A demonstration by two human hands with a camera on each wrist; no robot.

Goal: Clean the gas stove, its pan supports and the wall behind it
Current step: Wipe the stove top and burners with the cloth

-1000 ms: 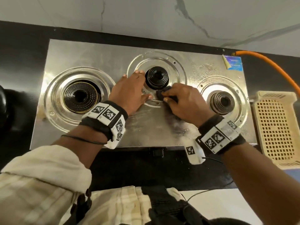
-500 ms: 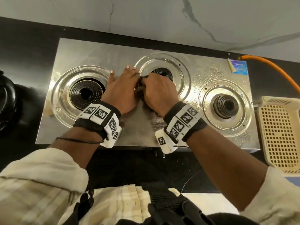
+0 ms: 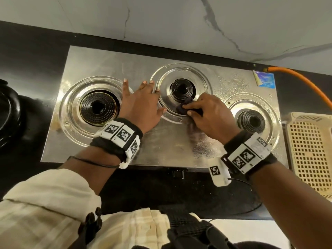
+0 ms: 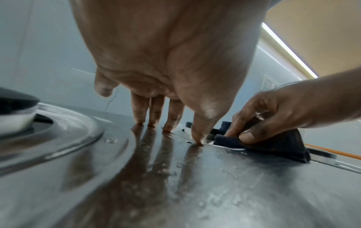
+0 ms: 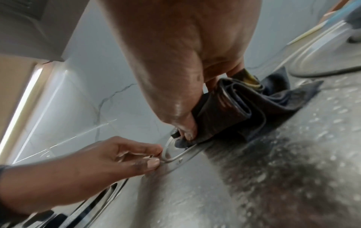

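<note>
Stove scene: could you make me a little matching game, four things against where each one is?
Things:
1. dark cloth
2. orange hose
3. cream basket
4. left hand

Places:
A. beside the stove's right edge
B. flat on the steel between the left and middle burners
C. gripped by the right hand at the middle burner
D. running off from the stove's back right corner

Pairs: 1-C, 2-D, 3-A, 4-B

On the counter, against the wall: the stove, with three burners in a row, the middle burner set farthest back. Between left burner and middle one: the left hand, flat on the steel. At the middle burner's front: the cloth under the right hand; right of the stove, a basket.
</note>
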